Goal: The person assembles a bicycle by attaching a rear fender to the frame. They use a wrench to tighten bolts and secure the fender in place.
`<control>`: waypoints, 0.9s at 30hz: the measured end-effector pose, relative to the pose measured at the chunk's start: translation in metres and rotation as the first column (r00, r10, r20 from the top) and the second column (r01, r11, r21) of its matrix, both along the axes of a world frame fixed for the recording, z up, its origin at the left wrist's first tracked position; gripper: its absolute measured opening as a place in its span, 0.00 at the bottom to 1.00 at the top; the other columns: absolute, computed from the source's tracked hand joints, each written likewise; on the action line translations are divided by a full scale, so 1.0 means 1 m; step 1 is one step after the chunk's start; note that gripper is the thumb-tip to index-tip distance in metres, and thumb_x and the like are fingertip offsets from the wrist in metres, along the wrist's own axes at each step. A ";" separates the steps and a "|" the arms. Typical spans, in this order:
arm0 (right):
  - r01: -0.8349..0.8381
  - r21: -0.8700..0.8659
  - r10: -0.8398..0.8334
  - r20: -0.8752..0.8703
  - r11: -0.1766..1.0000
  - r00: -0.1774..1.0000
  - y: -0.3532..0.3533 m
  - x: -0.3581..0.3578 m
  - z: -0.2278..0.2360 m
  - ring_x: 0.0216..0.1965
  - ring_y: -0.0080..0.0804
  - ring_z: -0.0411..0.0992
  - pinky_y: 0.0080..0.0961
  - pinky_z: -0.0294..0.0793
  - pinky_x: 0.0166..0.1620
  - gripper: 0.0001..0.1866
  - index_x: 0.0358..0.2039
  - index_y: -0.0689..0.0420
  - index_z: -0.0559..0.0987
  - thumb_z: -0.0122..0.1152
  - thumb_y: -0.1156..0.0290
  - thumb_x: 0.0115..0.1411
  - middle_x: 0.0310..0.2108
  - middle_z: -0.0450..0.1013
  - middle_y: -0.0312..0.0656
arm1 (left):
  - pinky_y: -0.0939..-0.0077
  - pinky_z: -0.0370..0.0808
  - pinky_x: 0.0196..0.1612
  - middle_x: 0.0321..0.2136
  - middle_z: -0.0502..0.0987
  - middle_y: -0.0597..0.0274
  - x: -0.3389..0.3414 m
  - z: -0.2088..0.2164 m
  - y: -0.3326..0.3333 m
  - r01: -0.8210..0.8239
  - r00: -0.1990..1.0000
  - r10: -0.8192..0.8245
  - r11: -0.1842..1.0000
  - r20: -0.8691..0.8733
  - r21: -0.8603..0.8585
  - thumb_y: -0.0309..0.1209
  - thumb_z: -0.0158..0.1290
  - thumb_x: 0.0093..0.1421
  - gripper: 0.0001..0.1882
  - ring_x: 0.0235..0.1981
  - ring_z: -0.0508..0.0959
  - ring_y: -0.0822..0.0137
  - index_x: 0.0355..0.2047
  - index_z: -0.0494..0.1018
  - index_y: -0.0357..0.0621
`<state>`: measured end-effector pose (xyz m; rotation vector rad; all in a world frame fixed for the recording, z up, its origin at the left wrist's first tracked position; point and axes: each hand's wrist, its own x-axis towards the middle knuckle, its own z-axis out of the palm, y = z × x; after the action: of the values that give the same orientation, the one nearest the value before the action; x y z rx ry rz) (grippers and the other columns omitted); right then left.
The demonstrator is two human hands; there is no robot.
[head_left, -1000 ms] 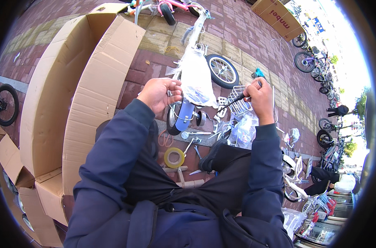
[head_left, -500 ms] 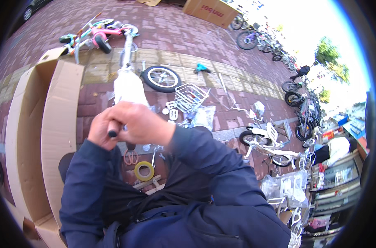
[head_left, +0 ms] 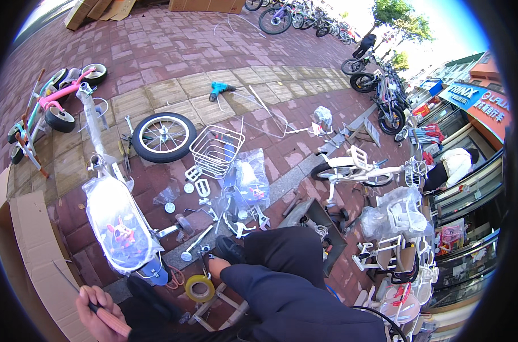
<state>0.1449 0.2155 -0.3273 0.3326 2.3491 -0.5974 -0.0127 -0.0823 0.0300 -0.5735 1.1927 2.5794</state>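
Observation:
In my left hand point(head_left: 102, 313) at the lower left is a screwdriver point(head_left: 112, 322), its salmon-coloured handle in the closed fingers and its thin shaft pointing up and left. My right hand point(head_left: 215, 265) reaches down beside my shoe, at small metal parts point(head_left: 203, 251) on the ground; its fingers are mostly hidden. Just above my left hand lies a white bicycle frame point(head_left: 119, 228) wrapped in clear plastic, with a cartoon picture on it and a crank at its side. Close to my right hand are a roll of yellow tape point(head_left: 200, 288) and red-handled scissors point(head_left: 175, 277).
A small wheel point(head_left: 164, 137), a white wire basket point(head_left: 216, 151), pedals point(head_left: 202, 187) and a teal power drill point(head_left: 219, 90) lie ahead. An open cardboard box point(head_left: 39, 251) stands left. To the right are a toolbox point(head_left: 333, 233), a white bicycle point(head_left: 350, 168) and a person bending over point(head_left: 458, 168).
My hands, together on a handle before, have separated: the left moved down and left with the screwdriver, the right down to the ground parts. My view has shifted, uncovering the wrapped frame.

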 end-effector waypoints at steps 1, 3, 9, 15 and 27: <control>0.076 0.062 -0.072 -0.062 0.995 0.995 -0.004 0.009 -0.018 0.37 0.52 0.79 0.44 0.80 0.41 0.10 0.37 0.62 0.79 0.52 0.72 0.60 0.37 0.78 0.57 | 0.85 0.55 0.13 0.20 0.64 0.67 0.003 0.008 0.002 0.079 0.996 -0.079 0.997 -0.031 0.007 0.39 0.45 0.69 0.14 0.13 0.59 0.78 0.27 0.60 0.50; 0.217 0.156 -0.197 -0.136 0.964 0.971 -0.013 0.017 -0.046 0.34 0.51 0.79 0.43 0.80 0.38 0.09 0.39 0.60 0.76 0.49 0.72 0.62 0.37 0.76 0.55 | 0.80 0.64 0.25 0.26 0.67 0.64 0.002 0.021 0.005 0.275 0.961 -0.275 0.960 0.007 0.048 0.40 0.48 0.67 0.13 0.24 0.64 0.72 0.28 0.63 0.49; 0.289 0.346 -0.251 -0.152 0.893 0.956 -0.035 0.010 -0.064 0.31 0.46 0.79 0.40 0.80 0.32 0.07 0.38 0.56 0.72 0.46 0.69 0.65 0.35 0.73 0.50 | 0.80 0.63 0.23 0.25 0.64 0.65 -0.030 0.026 0.013 0.330 0.940 -0.315 0.937 0.131 -0.116 0.40 0.47 0.68 0.14 0.24 0.63 0.73 0.27 0.62 0.49; 0.381 0.249 -0.352 -0.151 0.891 0.924 -0.022 0.000 -0.055 0.32 0.48 0.80 0.43 0.80 0.33 0.07 0.38 0.56 0.71 0.45 0.69 0.65 0.37 0.73 0.52 | 0.81 0.65 0.24 0.25 0.64 0.64 -0.018 0.035 0.006 0.392 0.919 -0.385 0.914 0.080 -0.103 0.41 0.48 0.68 0.15 0.24 0.64 0.72 0.27 0.61 0.49; 0.141 0.340 -0.094 -0.151 0.930 0.984 -0.011 -0.001 -0.070 0.34 0.42 0.81 0.38 0.81 0.32 0.09 0.37 0.57 0.78 0.50 0.68 0.62 0.37 0.75 0.49 | 0.81 0.66 0.23 0.26 0.67 0.65 -0.003 0.025 0.002 0.309 0.951 -0.308 0.936 0.032 -0.169 0.42 0.45 0.70 0.14 0.24 0.66 0.73 0.29 0.62 0.49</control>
<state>0.1438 0.2045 -0.3974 0.6158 2.5770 -0.2561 -0.0160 -0.0806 0.0550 -0.3879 1.3902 2.2272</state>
